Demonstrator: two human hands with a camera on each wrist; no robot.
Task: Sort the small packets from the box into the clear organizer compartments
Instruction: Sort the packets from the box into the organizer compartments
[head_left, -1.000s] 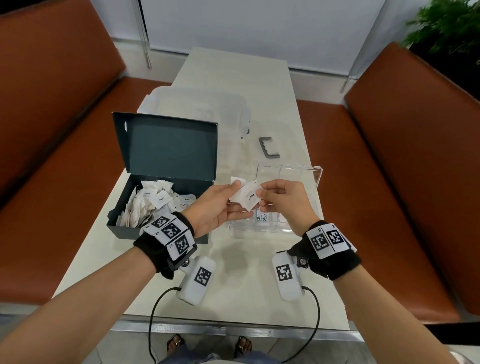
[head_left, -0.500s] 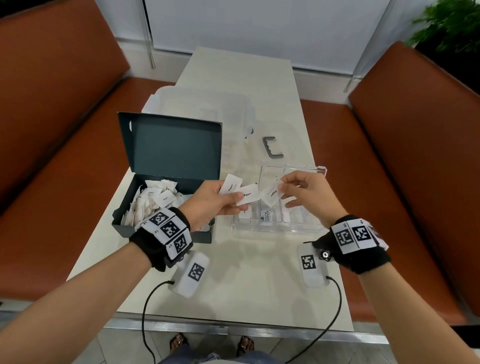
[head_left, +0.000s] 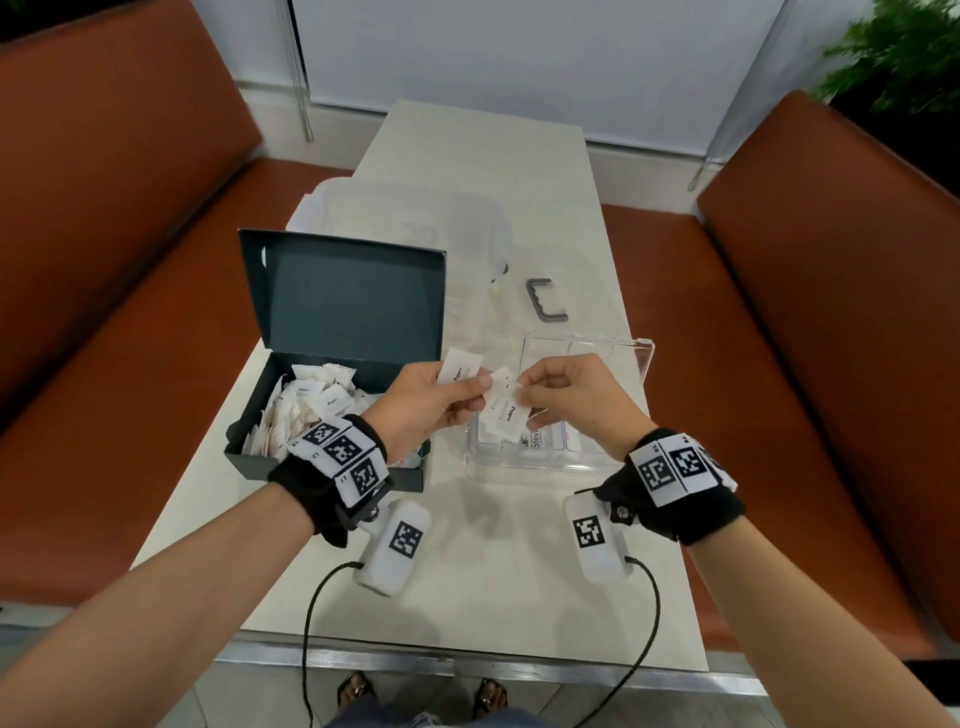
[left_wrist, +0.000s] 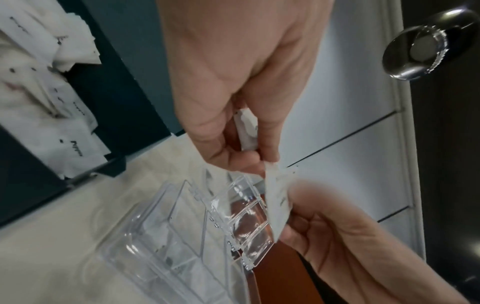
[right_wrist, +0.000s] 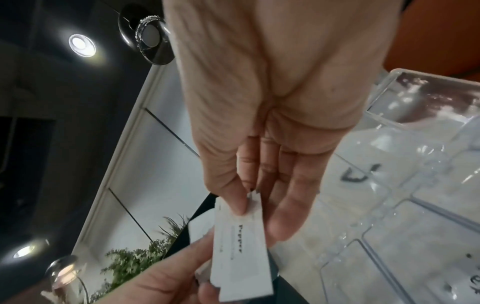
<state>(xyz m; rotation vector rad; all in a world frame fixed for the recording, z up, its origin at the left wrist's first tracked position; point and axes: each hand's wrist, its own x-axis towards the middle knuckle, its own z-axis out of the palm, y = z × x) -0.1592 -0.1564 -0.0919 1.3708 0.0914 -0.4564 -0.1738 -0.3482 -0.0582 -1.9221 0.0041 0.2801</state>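
My left hand (head_left: 415, 402) pinches a small fan of white packets, one marked Pepper (head_left: 457, 368) sticking up from the thumb and fingers. My right hand (head_left: 569, 395) pinches the top corner of another Pepper packet (head_left: 503, 415), thumb against forefinger, so the packet hangs with its long axis running down and slightly towards me. Its lower end sits directly over the near left part of the clear organizer (head_left: 641, 358), which lies on the tabletop (head_left: 498, 561) just beside the dark box (head_left: 337, 306) holding the remaining packets (head_left: 306, 410).

That is the relation I care about: the organizer is straight below the right hand, closer to it than to the left, and its compartments run front to back. A few packets already lie in the near compartments. I judge the right hand needs only to free the packet from the left hand's grip and lower it lengthwise into a slot. The divider lines are hard to read through the clear plastic.
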